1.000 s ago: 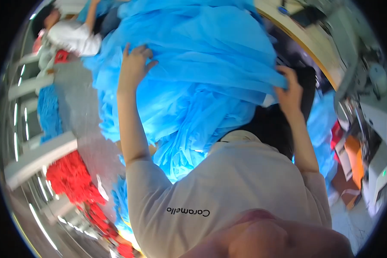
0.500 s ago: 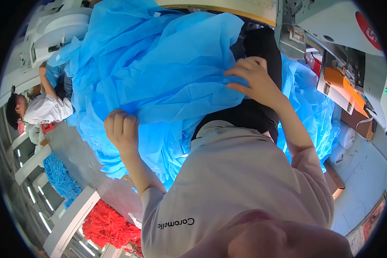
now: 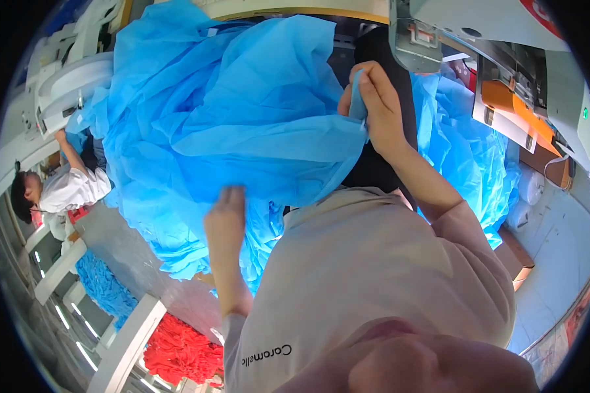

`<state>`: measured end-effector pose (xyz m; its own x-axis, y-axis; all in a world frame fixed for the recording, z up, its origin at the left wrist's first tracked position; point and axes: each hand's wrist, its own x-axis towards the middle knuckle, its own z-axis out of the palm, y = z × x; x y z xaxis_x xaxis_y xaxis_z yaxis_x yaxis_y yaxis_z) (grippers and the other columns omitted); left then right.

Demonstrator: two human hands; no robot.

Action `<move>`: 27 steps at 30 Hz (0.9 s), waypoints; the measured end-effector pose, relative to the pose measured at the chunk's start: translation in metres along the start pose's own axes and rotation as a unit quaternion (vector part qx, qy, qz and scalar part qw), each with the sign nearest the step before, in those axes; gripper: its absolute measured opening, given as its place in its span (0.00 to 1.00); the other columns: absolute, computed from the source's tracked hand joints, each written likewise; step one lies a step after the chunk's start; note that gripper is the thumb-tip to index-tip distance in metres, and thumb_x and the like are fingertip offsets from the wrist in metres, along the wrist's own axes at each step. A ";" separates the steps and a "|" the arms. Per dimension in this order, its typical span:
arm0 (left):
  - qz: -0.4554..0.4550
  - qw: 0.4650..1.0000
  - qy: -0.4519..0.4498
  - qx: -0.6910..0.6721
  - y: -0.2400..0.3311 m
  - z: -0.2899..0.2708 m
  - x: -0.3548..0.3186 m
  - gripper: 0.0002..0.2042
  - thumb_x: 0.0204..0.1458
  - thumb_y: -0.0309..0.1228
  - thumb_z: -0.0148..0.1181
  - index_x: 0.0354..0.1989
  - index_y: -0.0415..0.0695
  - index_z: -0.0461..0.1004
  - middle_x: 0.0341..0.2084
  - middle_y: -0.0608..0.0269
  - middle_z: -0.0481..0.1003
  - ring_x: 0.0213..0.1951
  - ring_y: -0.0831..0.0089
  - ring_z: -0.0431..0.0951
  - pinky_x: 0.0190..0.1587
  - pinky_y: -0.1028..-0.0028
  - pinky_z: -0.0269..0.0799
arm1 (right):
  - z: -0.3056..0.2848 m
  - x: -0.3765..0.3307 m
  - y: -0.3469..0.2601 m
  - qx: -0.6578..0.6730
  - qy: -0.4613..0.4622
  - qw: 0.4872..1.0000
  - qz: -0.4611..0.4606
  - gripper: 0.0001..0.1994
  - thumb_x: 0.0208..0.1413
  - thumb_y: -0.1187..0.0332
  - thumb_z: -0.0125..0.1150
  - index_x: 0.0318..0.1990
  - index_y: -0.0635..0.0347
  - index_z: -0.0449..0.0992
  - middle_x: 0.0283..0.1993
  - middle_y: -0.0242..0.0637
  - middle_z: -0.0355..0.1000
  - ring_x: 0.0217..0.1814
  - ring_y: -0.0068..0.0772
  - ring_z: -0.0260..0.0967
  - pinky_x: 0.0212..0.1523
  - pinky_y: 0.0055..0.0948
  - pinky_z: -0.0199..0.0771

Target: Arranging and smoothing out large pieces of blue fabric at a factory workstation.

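A large heap of light blue thin fabric (image 3: 229, 111) fills the middle of the view and spills over my lap. My right hand (image 3: 377, 108) is closed on an edge of this blue fabric, pinching it just below a white sewing machine head (image 3: 432, 36). My left hand (image 3: 226, 216) grips a lower fold of the same blue sheet, fingers curled into it. The sheet is stretched between both hands. My beige shirt (image 3: 373, 275) covers the lower part of the view.
More blue fabric (image 3: 465, 150) hangs at the right beside the machine table with an orange part (image 3: 505, 98). A co-worker in a white shirt (image 3: 72, 187) sits at the left. Red fabric (image 3: 177, 350) and darker blue fabric (image 3: 105, 288) lie in racks below left.
The view has swung. My right hand has risen toward the sewing machine with the fabric edge; my left hand has dropped lower and closer to my body.
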<state>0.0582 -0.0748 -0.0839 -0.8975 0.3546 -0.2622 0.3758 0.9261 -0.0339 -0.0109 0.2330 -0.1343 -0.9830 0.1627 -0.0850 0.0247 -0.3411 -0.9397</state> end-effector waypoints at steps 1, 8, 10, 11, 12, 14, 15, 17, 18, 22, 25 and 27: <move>-0.001 0.989 -0.110 -0.097 0.007 -0.008 -0.006 0.03 0.46 0.25 0.59 0.30 0.45 0.76 0.31 0.57 0.76 0.29 0.62 0.77 0.25 0.69 0.71 | 0.001 0.001 -0.002 0.008 -0.034 0.999 0.021 0.10 0.65 0.63 0.40 0.37 0.58 0.64 0.21 0.34 0.66 0.23 0.20 0.63 0.27 0.18 0.61; 0.321 0.906 0.052 -0.270 0.072 -0.099 0.136 0.12 0.45 0.34 0.66 0.35 0.41 0.76 0.24 0.60 0.74 0.25 0.67 0.74 0.29 0.72 0.67 | -0.038 -0.004 -0.025 0.025 -0.323 0.939 0.113 0.21 0.60 0.52 0.49 0.40 0.64 0.73 0.29 0.31 0.67 0.33 0.19 0.63 0.35 0.21 0.60; 0.392 0.856 -0.122 -0.315 0.088 -0.117 0.176 0.13 0.44 0.34 0.67 0.35 0.40 0.75 0.24 0.60 0.74 0.25 0.69 0.73 0.30 0.74 0.67 | -0.049 -0.012 -0.037 0.099 -0.356 0.923 0.104 0.33 0.46 0.50 0.64 0.50 0.72 0.69 0.31 0.33 0.69 0.34 0.21 0.64 0.35 0.21 0.60; 0.427 0.814 -0.298 -0.258 0.096 -0.124 0.196 0.14 0.44 0.34 0.67 0.35 0.39 0.75 0.24 0.59 0.74 0.26 0.71 0.73 0.30 0.75 0.68 | -0.055 -0.019 -0.045 0.112 -0.354 0.925 0.088 0.39 0.41 0.50 0.70 0.53 0.75 0.67 0.31 0.34 0.69 0.34 0.21 0.65 0.35 0.21 0.60; 0.464 0.736 -0.442 -0.219 0.103 -0.130 0.209 0.15 0.44 0.35 0.68 0.35 0.38 0.75 0.25 0.59 0.74 0.27 0.73 0.73 0.31 0.76 0.68 | -0.062 -0.025 -0.054 0.155 -0.324 0.927 0.105 0.45 0.32 0.55 0.74 0.56 0.77 0.62 0.31 0.36 0.70 0.33 0.21 0.65 0.33 0.21 0.59; 0.438 0.699 -0.493 -0.278 0.118 -0.132 0.217 0.14 0.44 0.35 0.67 0.35 0.38 0.75 0.24 0.59 0.74 0.26 0.75 0.73 0.31 0.77 0.67 | -0.073 -0.036 -0.071 0.174 -0.312 0.933 0.047 0.42 0.35 0.62 0.71 0.57 0.78 0.60 0.32 0.37 0.70 0.32 0.21 0.64 0.31 0.19 0.57; 0.436 0.632 -0.514 -0.382 0.124 -0.133 0.219 0.14 0.45 0.35 0.67 0.34 0.37 0.75 0.24 0.59 0.74 0.26 0.76 0.73 0.30 0.78 0.67 | -0.077 -0.043 -0.079 0.177 -0.256 0.949 0.054 0.41 0.32 0.66 0.69 0.57 0.77 0.61 0.32 0.37 0.69 0.31 0.21 0.64 0.28 0.16 0.55; 0.371 0.673 -0.478 -0.425 0.134 -0.134 0.217 0.13 0.45 0.34 0.67 0.34 0.38 0.75 0.23 0.60 0.73 0.26 0.78 0.73 0.30 0.78 0.66 | -0.079 -0.044 -0.082 0.077 -0.160 0.984 0.010 0.39 0.31 0.71 0.68 0.57 0.74 0.62 0.33 0.36 0.69 0.31 0.21 0.63 0.29 0.17 0.57; 0.296 0.709 -0.429 -0.474 0.138 -0.134 0.216 0.12 0.45 0.33 0.67 0.33 0.38 0.75 0.22 0.60 0.73 0.25 0.79 0.72 0.29 0.77 0.66 | -0.081 -0.043 -0.084 0.008 -0.071 0.995 -0.076 0.37 0.31 0.75 0.66 0.56 0.72 0.64 0.34 0.36 0.69 0.32 0.20 0.63 0.30 0.17 0.59; 0.231 0.849 -0.197 -0.433 0.145 -0.124 0.193 0.09 0.45 0.30 0.66 0.32 0.41 0.75 0.23 0.60 0.74 0.26 0.75 0.74 0.30 0.76 0.67 | -0.085 -0.017 -0.063 -0.526 0.249 0.783 -0.217 0.29 0.37 0.86 0.56 0.54 0.61 0.68 0.39 0.32 0.69 0.38 0.22 0.62 0.41 0.24 0.66; 0.224 0.895 0.046 -0.384 0.137 -0.108 0.192 0.06 0.43 0.23 0.65 0.31 0.42 0.76 0.25 0.65 0.73 0.28 0.80 0.72 0.29 0.81 0.65 | -0.109 -0.006 -0.061 -0.408 0.216 0.875 -0.148 0.22 0.42 0.78 0.62 0.49 0.60 0.71 0.38 0.31 0.70 0.39 0.24 0.64 0.42 0.24 0.66; 0.246 0.882 0.249 -0.316 0.126 -0.093 0.210 0.08 0.38 0.16 0.60 0.27 0.43 0.74 0.26 0.61 0.71 0.28 0.67 0.72 0.28 0.74 0.66 | -0.117 -0.003 -0.060 -0.285 0.122 0.950 0.031 0.12 0.50 0.69 0.63 0.42 0.60 0.72 0.33 0.28 0.68 0.35 0.21 0.63 0.39 0.21 0.64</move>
<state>-0.1038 0.1285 -0.0538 -0.7107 0.6011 0.3655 0.6857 0.4757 0.5509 0.0115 0.3616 -0.1169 -0.9071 0.3917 -0.1541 0.2434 0.1893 -0.9513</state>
